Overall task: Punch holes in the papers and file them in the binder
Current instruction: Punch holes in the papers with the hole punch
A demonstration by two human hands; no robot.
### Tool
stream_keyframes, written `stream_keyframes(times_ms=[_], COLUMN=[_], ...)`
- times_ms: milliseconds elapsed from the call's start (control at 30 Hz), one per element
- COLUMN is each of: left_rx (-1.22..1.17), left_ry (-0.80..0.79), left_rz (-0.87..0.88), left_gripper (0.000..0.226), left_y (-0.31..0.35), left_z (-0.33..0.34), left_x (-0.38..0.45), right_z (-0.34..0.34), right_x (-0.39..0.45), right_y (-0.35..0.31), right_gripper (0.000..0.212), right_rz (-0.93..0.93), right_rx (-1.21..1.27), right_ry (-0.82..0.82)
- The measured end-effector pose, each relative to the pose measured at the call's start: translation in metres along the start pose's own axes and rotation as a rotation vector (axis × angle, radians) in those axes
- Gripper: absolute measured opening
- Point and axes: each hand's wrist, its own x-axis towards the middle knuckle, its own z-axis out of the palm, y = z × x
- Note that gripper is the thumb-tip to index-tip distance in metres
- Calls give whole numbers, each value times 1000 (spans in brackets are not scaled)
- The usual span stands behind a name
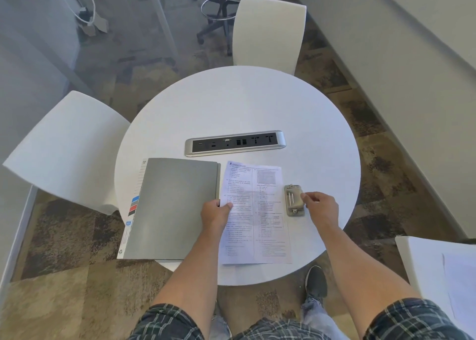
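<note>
Round white table [231, 102], two white chairs [268, 30], patterned brown carpet [64, 236].

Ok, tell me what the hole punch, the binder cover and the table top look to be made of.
Hole punch: metal by the look, with a brushed silver-grey sheen and visible hinge parts.
Binder cover: probably plastic or coated card, a smooth matt grey with a soft glare.
Table top: likely laminate or painted board, uniform matt white with no visible grain.

A round white counter [231, 102] held a closed grey binder [170, 208] beside printed white paper sheets [257, 216]. The left hand [215, 214] pinched the sheets' left edge; the right hand [322, 207] touched a silver metal hole punch [293, 200].
</note>
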Motion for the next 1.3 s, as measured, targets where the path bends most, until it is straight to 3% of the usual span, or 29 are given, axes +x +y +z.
stream_keyframes(times_ms=[367, 1300], left_rx=[-173, -93], left_ry=[-18, -7], left_rz=[-87, -91], left_gripper=[2, 14], left_y=[-5, 10], left_z=[4, 36], left_x=[3, 2], right_z=[0, -6], right_x=[5, 2], right_y=[-5, -1], right_gripper=[22, 24], right_rz=[19, 16], right_rx=[-105, -37], right_ry=[-30, -82])
